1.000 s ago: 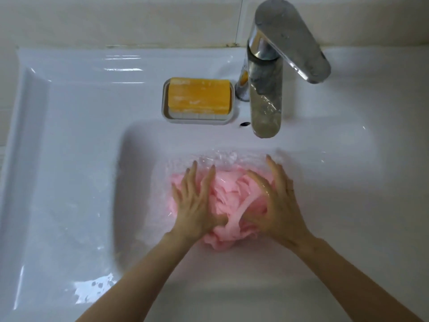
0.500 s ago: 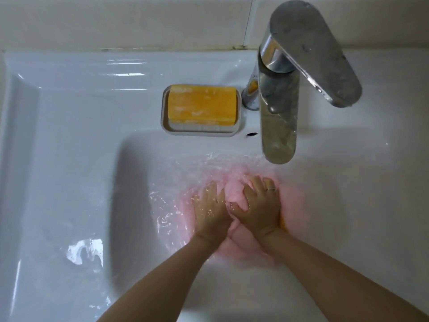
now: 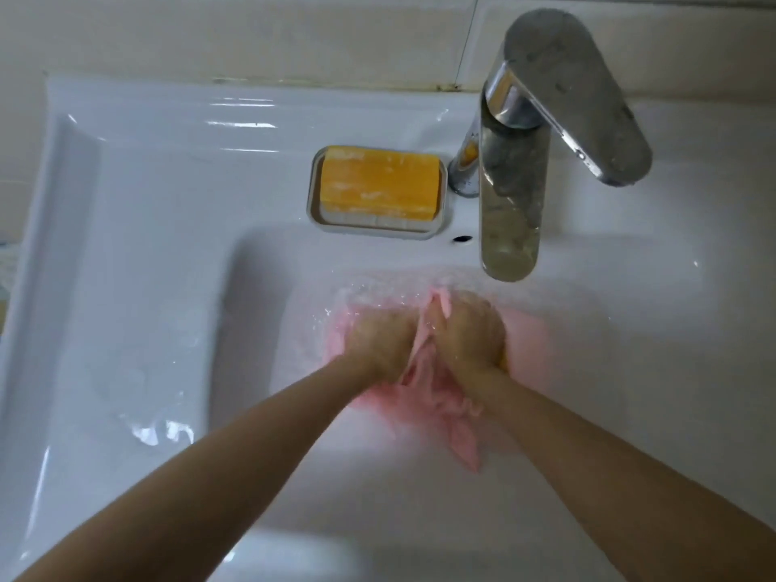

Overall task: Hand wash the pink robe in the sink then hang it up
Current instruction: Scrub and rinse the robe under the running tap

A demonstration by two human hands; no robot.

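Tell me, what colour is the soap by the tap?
Orange-yellow. The soap bar shows clearly in the head view, sitting in its pale grey dish.

The robe (image 3: 436,396) is showing plain pink. The soap (image 3: 378,182) is looking orange, its dish (image 3: 378,234) grey, the sink (image 3: 147,245) white.

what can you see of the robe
The robe is pink, thin soft cloth, soaked and bunched into a wad under the water in the sink basin, just in front of the tap spout. Ripples blur its edges. One fold pokes up between the hands, and a loose strip trails toward the near rim. The left hand and right hand sit side by side on top, fingers curled into the cloth, gripping it.
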